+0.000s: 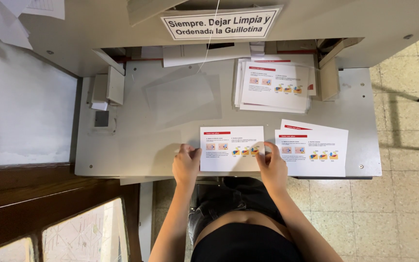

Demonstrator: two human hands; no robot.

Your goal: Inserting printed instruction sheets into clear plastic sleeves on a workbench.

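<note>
While both hands (186, 165) (272, 167) pinch one leaflet (231, 148), two stacks (275, 86) (312, 151)

Two bare hands, left (186, 164) and right (272, 165), no rings, no watch, no gloves to be seen. Bare forearms, no sleeves down to the lower edge of the view. Black cropped top (246, 245), with a strip of bare midriff above it. Dark grey denim (219, 204) below the waist, creased, seen from above. Nails short, colour too small to tell.
</note>
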